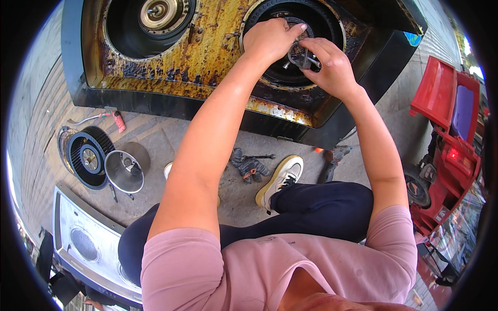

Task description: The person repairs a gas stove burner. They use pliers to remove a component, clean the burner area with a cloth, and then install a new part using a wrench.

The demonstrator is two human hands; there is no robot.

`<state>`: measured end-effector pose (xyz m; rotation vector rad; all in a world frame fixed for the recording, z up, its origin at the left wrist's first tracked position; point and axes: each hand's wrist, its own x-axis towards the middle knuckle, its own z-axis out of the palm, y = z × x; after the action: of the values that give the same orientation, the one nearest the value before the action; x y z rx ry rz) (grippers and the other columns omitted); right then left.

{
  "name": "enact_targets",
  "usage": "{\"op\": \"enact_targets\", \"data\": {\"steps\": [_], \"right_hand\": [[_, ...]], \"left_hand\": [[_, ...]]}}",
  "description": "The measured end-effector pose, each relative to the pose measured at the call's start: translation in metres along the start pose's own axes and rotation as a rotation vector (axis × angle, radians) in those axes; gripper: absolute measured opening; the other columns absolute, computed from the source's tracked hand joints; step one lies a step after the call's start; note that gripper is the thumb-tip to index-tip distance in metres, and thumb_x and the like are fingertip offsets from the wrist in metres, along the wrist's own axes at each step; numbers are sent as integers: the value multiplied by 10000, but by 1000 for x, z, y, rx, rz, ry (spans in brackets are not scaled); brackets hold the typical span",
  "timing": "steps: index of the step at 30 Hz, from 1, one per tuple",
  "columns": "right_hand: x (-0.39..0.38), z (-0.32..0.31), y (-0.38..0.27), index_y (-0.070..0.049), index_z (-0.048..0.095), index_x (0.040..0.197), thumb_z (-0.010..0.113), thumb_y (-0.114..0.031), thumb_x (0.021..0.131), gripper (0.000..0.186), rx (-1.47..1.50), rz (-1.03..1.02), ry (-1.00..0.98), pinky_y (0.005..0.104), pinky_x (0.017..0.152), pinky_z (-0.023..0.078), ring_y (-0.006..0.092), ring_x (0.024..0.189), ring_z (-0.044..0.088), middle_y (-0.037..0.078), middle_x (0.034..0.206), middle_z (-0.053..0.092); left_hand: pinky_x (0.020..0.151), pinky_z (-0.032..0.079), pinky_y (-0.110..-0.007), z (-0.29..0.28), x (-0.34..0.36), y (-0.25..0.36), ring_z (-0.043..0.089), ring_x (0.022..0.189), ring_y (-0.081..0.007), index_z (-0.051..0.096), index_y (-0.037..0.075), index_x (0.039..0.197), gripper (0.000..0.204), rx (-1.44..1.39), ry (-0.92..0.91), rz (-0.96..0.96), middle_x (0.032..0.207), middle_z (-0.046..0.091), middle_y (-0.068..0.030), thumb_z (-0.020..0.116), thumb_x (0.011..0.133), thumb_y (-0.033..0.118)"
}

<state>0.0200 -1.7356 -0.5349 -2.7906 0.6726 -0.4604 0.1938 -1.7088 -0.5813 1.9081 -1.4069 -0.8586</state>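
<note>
A grease-caked hood housing (212, 57) lies across the top of the view, with two round openings. Inside the right-hand one is a dark ring-shaped metal fitting (297, 59) with metal stems. My left hand (267, 39) holds its upper edge, fingers curled and partly hidden, thumb pointing right. My right hand (328, 66) grips the fitting from the right with bent fingers. A brass-coloured hub (160, 18) sits in the left-hand opening.
On the ground are a fan wheel (89, 155), a steel cylinder (126, 171), a pink-red tool (118, 121), gloves with a wrench (249, 167) and a dark power tool (332, 163). A metal panel (85, 223) lies lower left; a red vehicle (441, 145) stands right.
</note>
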Motion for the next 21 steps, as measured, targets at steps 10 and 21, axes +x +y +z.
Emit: {"op": "enact_targets", "data": {"steps": [10,21], "right_hand": [[-5,13,8,-28,608,1111,764,-66,632,505,-39,151,-33,385,877,500,312,1022,605,132,1066,651],[0,62,36,-43,614,1123,792,-123,623,537,-133,335,22,376,895,490,309,1031,598,135,1075,652]], "left_hand": [[809,516,-361,23,14,-34,672,914,-271,653,59,1096,283,-284,157,90,986,688,-149,589,828,123],[732,522,-368,51,-21,-34,566,943,-261,679,22,768,117,373,277,405,942,581,-93,620,676,65]]}}
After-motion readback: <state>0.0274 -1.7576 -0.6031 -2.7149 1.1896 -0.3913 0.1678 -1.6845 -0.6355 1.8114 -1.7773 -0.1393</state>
